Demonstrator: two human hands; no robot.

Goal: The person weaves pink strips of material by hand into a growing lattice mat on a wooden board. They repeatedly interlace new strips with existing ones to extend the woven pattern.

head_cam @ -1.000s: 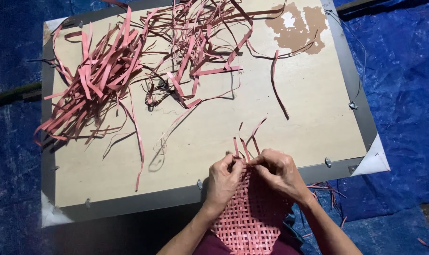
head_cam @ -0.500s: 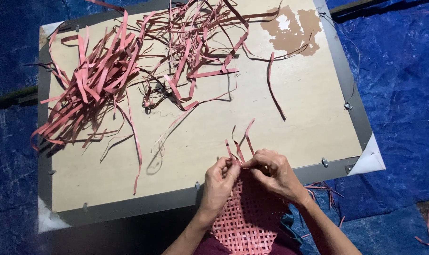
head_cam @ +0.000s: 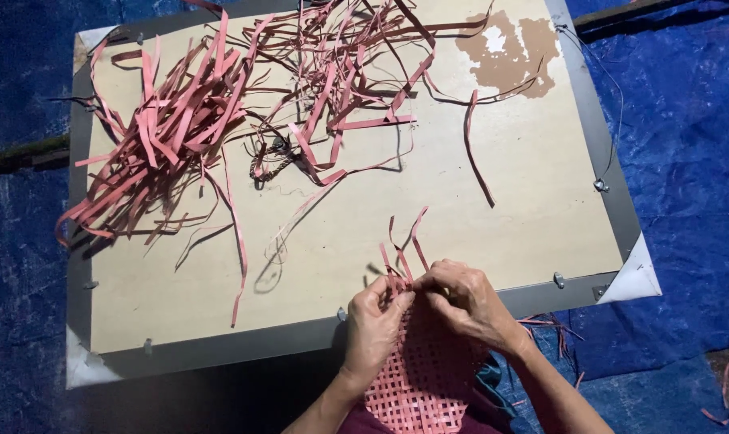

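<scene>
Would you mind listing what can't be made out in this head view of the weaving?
- Woven pink mat: lower end cut off by the bottom edge.
- Its top edge: covered by the left hand and right hand.
- Small dark tangle among the loose pink strips: too small to identify.

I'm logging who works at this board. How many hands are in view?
2. The left hand and the right hand meet at the board's near edge, both pinching the top of the pink woven mat. No other hands show.
</scene>
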